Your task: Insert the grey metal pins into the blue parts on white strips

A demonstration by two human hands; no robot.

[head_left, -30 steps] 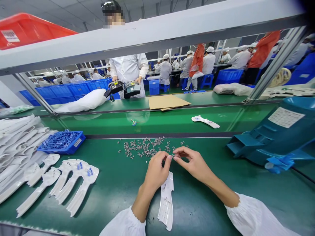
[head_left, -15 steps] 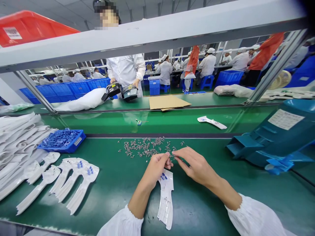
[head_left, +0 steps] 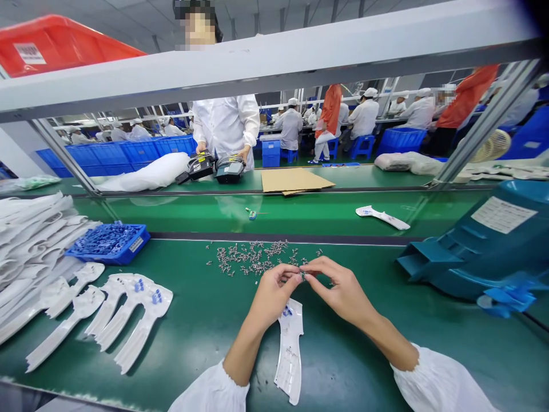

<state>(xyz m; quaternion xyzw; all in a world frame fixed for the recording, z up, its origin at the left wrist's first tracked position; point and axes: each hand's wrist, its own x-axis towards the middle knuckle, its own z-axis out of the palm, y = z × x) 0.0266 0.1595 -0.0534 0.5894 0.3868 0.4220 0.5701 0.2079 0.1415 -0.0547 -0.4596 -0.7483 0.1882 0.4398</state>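
Observation:
My left hand [head_left: 274, 294] is closed, its thumb and finger pressed together just beyond the top of a white plastic handle shell [head_left: 290, 349]. From the right, my right hand [head_left: 338, 285] meets it in a pinch, fingertips almost touching the left ones. Whatever lies between the fingertips is too small to make out. Directly behind them, small metal screws [head_left: 253, 257] are spread in a loose pile on the green table. The handle shell lies flat below my hands, with small blue pieces [head_left: 286, 312] near its upper end, partly covered by my left hand.
More white shells [head_left: 141, 320] lie at left beside a stack of shells [head_left: 34, 246] and a blue tray [head_left: 139, 243] of blue parts. A teal blower-like machine [head_left: 476, 240] stands at right. Beyond runs a green conveyor [head_left: 300, 214]; opposite, a person [head_left: 225, 126] holds dark devices [head_left: 229, 169].
My left hand has turned, and its thumb now meets my right fingertips. On the conveyor, the white shell and a small green-and-blue part have shifted right. The person opposite has lowered the devices slightly.

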